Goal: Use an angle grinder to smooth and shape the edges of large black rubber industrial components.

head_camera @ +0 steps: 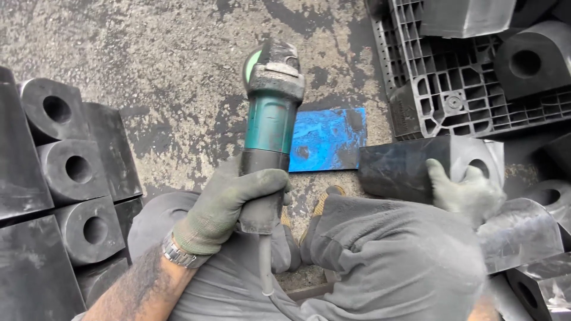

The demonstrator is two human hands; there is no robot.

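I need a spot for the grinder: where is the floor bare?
Bare concrete lies between the stacked blocks and the grinder, and beyond the blue plate. The right is crowded: pallet, held block.

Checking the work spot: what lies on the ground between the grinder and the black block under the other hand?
In the head view, a blue plate lies flat between the grinder and the black block.

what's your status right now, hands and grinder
Left hand gripping grinder, held above blue plate. Right hand on black rubber block. Nothing between grinder and block.
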